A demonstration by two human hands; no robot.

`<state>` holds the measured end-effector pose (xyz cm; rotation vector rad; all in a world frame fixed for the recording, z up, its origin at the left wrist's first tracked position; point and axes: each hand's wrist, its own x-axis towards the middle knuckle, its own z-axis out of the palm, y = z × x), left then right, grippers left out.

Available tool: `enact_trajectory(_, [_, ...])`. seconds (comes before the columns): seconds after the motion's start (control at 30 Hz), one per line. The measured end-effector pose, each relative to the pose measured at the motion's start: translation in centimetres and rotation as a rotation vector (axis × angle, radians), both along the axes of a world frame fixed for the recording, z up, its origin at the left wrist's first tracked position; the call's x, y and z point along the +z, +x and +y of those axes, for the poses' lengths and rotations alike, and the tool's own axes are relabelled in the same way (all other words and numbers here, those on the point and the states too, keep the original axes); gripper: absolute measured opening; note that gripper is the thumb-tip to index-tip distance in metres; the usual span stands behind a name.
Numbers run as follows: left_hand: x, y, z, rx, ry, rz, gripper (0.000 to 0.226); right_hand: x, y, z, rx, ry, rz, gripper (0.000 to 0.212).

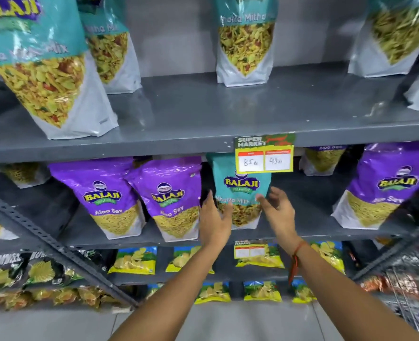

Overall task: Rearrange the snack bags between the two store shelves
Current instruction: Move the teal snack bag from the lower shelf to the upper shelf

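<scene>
A teal Khatta Mitha bag (pixel 240 185) stands upright on the middle shelf (pixel 309 232), between purple Aloo Sev bags (pixel 171 195) on its left and another purple bag (pixel 385 185) at the right. My left hand (pixel 213 217) is at the teal bag's left edge and my right hand (pixel 275 210) at its right edge, both with fingers spread. Neither hand clasps the bag. On the upper shelf (pixel 203 114) stand more teal Khatta Mitha bags (pixel 245 43), one large one (pixel 41 70) at the near left.
A yellow price tag (pixel 265 153) hangs from the upper shelf's front edge, just above the teal bag. Lower shelves hold yellow-blue chip packets (pixel 134 259) and dark packets (pixel 19 269). A slanted perforated steel brace (pixel 43 237) crosses the left side.
</scene>
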<state>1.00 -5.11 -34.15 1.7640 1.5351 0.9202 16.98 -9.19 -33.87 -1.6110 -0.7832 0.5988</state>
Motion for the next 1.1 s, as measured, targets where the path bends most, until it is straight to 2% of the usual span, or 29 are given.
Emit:
enact_trajectory(0.13, [-1.0,1.2,2.5,0.128,0.055,-0.086,0.053,-1.6,1.6,1.4,0.163,0.018,0.003,0.025])
enact_trajectory(0.2, [-1.4,1.3,2.9,0.168,0.113,-0.133,0.043,-2.2,2.1,1.5,0.145,0.069,-0.024,0.018])
enact_trajectory(0.3, [-1.0,1.6,2.6,0.234,0.167,-0.18,0.029,-2.2,2.7,1.7,0.093,0.078,-0.161,0.022])
enact_trajectory(0.47, [-0.7,1.2,0.9,0.242,0.204,-0.181,0.026,-1.7,2.4,0.8,0.062,0.026,-0.327,0.025])
enact_trajectory(0.63, [-0.7,-1.0,-3.3,0.169,0.211,-0.16,0.028,-1.3,0.9,-3.7,0.011,0.043,-0.323,0.025])
enact_trajectory(0.7, [-0.4,-2.1,-5.4,0.138,0.222,-0.189,0.029,-0.8,-0.1,-6.2,0.031,0.075,-0.358,0.035])
enact_trajectory(0.83, [0.9,-4.4,-9.3,0.082,0.242,-0.273,0.029,0.6,-1.4,-10.6,0.057,0.115,-0.407,0.03])
enact_trajectory(1.1, [10.5,-6.7,-11.5,-0.03,0.452,-0.521,0.026,10.7,-3.3,-13.6,-0.016,0.503,-0.494,0.019])
